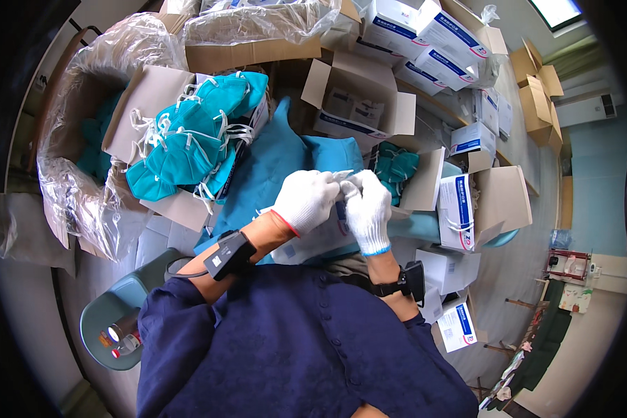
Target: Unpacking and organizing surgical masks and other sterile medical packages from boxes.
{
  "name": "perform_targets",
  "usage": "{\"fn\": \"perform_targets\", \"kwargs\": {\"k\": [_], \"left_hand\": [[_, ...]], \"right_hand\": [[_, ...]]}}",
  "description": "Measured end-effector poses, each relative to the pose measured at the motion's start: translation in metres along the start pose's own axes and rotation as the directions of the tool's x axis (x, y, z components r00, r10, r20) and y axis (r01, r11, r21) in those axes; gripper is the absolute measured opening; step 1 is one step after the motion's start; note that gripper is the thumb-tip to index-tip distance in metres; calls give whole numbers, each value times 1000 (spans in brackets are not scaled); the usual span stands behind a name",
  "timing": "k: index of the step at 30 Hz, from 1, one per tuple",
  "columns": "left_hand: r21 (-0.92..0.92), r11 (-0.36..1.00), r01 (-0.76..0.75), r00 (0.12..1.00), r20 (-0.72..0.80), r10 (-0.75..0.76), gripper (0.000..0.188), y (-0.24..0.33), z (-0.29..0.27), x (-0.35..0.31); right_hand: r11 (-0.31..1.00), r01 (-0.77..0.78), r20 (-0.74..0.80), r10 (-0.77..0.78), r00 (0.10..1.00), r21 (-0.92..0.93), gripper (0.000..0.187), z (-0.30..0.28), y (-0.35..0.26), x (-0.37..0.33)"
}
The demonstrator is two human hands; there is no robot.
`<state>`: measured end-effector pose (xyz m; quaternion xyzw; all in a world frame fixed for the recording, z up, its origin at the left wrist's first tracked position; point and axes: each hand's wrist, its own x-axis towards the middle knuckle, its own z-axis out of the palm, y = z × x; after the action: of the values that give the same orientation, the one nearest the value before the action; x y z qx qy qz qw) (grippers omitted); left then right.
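Both my hands wear white knitted gloves and meet in front of my chest. My left hand (305,202) is closed in a pinch, and my right hand (366,209) is closed beside it. A thin whitish scrap (341,174) shows at their fingertips; its kind is too small to tell. Below the hands, partly hidden by them, lies a white printed package (313,242) over blue cloth (265,164). To the left, teal face masks (188,150) with white straps are heaped on an open carton. More teal masks (397,167) sit in a small box right of my hands.
An open carton (355,104) stands beyond my hands. At the far left is a plastic-lined box (56,160). White printed boxes (439,42) are stacked at the back right, with another open box (457,212) nearer. A blue-green chair (104,313) holding bottles is at lower left.
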<state>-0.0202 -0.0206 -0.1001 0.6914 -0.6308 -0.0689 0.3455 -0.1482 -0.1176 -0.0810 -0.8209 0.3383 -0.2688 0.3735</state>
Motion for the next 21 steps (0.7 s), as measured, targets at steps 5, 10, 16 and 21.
{"fn": "perform_targets", "kwargs": {"k": [5, 10, 16, 21], "left_hand": [[23, 916, -400, 913, 95, 396, 14, 33, -1, -12], [-62, 923, -381, 924, -65, 377, 27, 58, -54, -23], [-108, 988, 109, 990, -73, -117, 5, 21, -48, -21], [-112, 957, 266, 964, 21, -265, 12, 16, -34, -17]], "right_hand": [[1000, -8, 85, 8, 996, 2, 23, 12, 73, -7], [842, -397, 41, 441, 897, -366, 33, 10, 85, -7], [903, -252, 101, 303, 948, -348, 23, -16, 66, 0], [968, 250, -72, -252, 965, -39, 16, -41, 22, 0]]}}
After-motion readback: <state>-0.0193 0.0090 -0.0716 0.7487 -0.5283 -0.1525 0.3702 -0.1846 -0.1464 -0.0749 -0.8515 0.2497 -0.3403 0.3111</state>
